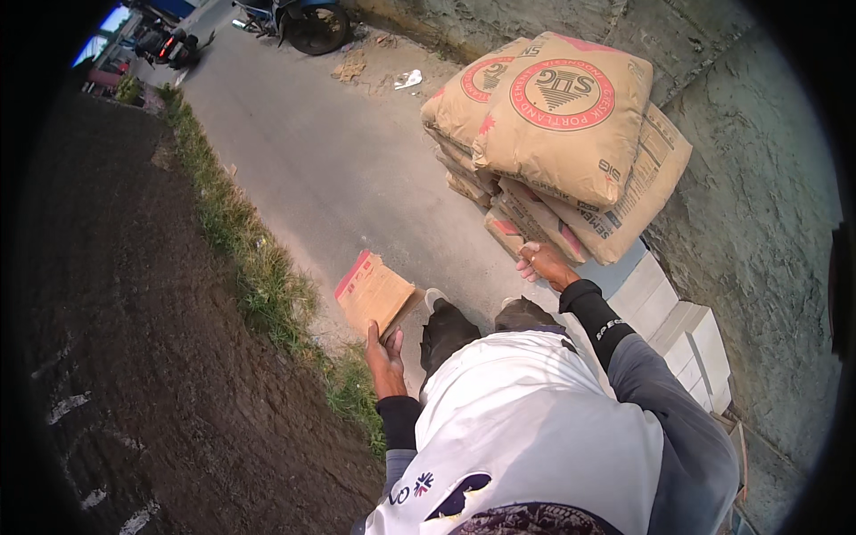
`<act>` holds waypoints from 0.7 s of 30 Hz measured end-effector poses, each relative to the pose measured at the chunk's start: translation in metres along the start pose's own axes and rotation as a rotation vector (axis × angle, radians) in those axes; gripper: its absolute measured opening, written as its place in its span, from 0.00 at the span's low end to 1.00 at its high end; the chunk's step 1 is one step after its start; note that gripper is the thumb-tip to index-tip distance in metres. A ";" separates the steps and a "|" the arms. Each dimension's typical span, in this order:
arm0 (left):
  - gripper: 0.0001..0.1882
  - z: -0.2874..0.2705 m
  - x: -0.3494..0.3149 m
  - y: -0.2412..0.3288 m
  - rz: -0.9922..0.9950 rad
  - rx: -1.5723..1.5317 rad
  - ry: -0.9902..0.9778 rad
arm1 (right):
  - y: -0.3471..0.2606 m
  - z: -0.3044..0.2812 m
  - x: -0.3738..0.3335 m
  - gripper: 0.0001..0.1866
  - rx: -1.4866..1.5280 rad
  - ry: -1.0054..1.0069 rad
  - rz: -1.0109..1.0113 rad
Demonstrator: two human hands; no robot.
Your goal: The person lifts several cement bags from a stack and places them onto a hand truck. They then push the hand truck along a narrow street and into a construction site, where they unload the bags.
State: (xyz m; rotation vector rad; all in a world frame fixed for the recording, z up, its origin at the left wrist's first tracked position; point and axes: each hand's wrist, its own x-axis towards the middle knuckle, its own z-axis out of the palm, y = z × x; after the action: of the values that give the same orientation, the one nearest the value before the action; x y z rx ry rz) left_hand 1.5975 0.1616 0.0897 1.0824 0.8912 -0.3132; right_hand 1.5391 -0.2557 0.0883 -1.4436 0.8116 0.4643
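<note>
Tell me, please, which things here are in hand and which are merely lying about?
In hand:
- flat brown paper sack, gripped by left hand
- stacked tan paper sacks, near right hand

Lying about:
- white blocks
- parked motorbike
- paper litter

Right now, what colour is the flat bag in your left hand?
The flat bag is tan with a red edge, seen from the head view.

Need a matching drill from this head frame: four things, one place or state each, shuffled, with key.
Things:
1. left hand
2. right hand
3. white blocks
4. motorbike

Places or states:
A. parked at the far end of the pavement
B. stacked along the wall, below the sacks
C. holding a flat brown paper sack
D. open, beside the bottom of the sack pile

Pairs: 1-C, 2-D, 3-B, 4-A
</note>
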 end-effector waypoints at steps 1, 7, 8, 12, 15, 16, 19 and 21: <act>0.25 0.012 0.014 0.020 0.007 0.048 -0.047 | 0.012 -0.003 -0.006 0.19 0.063 0.072 0.028; 0.29 0.111 0.087 0.144 0.110 0.200 -0.330 | 0.055 0.020 -0.049 0.20 0.361 0.326 0.156; 0.29 0.128 0.102 0.163 0.125 0.205 -0.374 | 0.066 0.026 -0.058 0.20 0.403 0.358 0.195; 0.30 0.220 0.100 0.186 0.187 0.147 -0.474 | 0.101 0.039 -0.066 0.25 0.541 0.441 0.265; 0.30 0.260 0.116 0.189 0.187 0.131 -0.519 | 0.113 0.037 -0.058 0.25 0.567 0.471 0.323; 0.29 0.273 0.119 0.186 0.167 0.087 -0.488 | 0.118 0.036 -0.054 0.25 0.569 0.494 0.318; 0.26 0.299 0.131 0.173 0.138 0.030 -0.522 | 0.137 0.022 -0.043 0.25 0.679 0.583 0.371; 0.24 0.317 0.148 0.179 0.129 0.019 -0.536 | 0.143 0.019 -0.032 0.25 0.716 0.599 0.338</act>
State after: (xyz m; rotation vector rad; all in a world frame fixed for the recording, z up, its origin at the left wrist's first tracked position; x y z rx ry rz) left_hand 1.9511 -0.0007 0.1463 0.9990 0.3396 -0.4762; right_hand 1.4185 -0.2155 0.0123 -0.7618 1.5306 -0.0454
